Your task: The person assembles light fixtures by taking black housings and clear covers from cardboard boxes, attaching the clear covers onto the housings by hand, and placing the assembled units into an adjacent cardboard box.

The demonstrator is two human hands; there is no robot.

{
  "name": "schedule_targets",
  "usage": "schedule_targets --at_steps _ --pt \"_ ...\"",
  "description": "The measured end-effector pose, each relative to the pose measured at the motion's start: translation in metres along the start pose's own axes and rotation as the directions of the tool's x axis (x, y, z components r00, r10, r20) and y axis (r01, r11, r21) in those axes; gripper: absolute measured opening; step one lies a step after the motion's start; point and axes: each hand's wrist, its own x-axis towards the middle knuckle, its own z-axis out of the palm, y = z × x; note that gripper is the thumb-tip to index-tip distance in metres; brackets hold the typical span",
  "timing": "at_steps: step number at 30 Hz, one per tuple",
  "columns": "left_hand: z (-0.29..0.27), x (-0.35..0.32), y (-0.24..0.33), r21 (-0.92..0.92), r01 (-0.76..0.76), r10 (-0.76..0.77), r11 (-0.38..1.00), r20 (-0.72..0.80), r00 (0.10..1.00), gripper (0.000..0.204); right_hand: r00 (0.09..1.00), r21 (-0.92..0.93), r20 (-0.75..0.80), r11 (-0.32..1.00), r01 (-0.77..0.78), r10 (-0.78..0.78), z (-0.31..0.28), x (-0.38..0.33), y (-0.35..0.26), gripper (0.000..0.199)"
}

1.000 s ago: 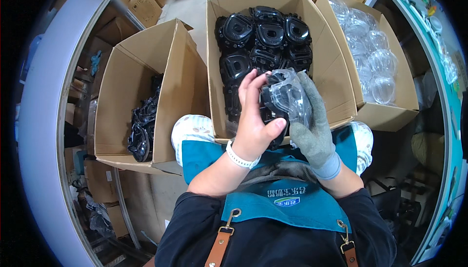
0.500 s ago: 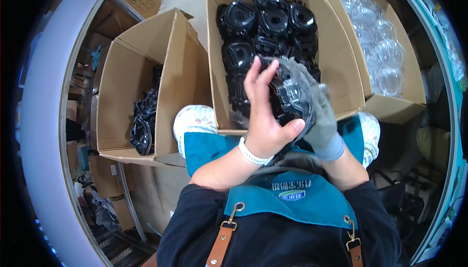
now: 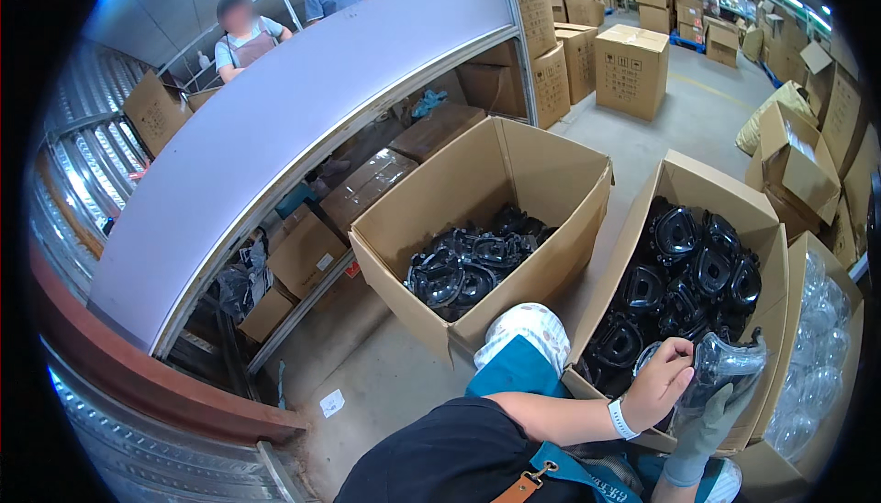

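Observation:
Both my hands are over the middle carton at the lower right, around a clear, curved plastic part (image 3: 725, 363) with dark edges. My bare left hand (image 3: 656, 382), with a white wristband, pinches its left edge. My right hand (image 3: 712, 431), in a grey-green glove, grips the part from below, with some fingers hidden. Below and beyond the hands, the middle carton (image 3: 613, 273) holds several glossy black plastic housings (image 3: 674, 232), each with a rounded face. What joins the clear part to its dark edges cannot be made out.
To the left stands an open carton (image 3: 551, 168) with black plastic parts (image 3: 468, 264) at its bottom. At the far right, another carton (image 3: 842, 273) holds clear domed covers (image 3: 817, 384). A long pale panel (image 3: 321, 90) runs behind, with two people beyond it. A closed carton (image 3: 631, 72) stands farther back.
My view has swung left and up, bringing the pale panel and the people into sight. The held part now shows its clear side, and my left fingers have closed on its edge.

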Motion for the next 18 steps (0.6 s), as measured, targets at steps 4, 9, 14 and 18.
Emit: schedule_targets --at_steps 4,9,14,18 --pt "0.022 0.010 -0.015 -0.770 0.409 -0.594 0.490 0.049 0.803 0.038 0.974 -0.355 -0.038 0.914 0.196 -0.224 0.017 -0.009 0.004 0.087" --pt "0.011 0.035 -0.028 -0.951 0.278 -0.610 0.137 0.140 0.780 0.053 0.899 -0.570 0.193 0.701 0.428 -0.393 0.016 -0.033 0.003 0.067" --pt "-0.007 0.040 -0.019 -0.933 0.359 -0.594 -0.017 0.298 0.747 0.053 0.989 -0.295 0.122 0.948 0.116 -0.083 -0.026 -0.023 0.029 0.046" --pt "-0.009 0.038 -0.014 -0.928 0.373 -0.518 -0.006 0.322 0.792 0.053 0.959 -0.533 0.109 0.799 0.278 -0.261 -0.044 -0.032 0.052 0.041"
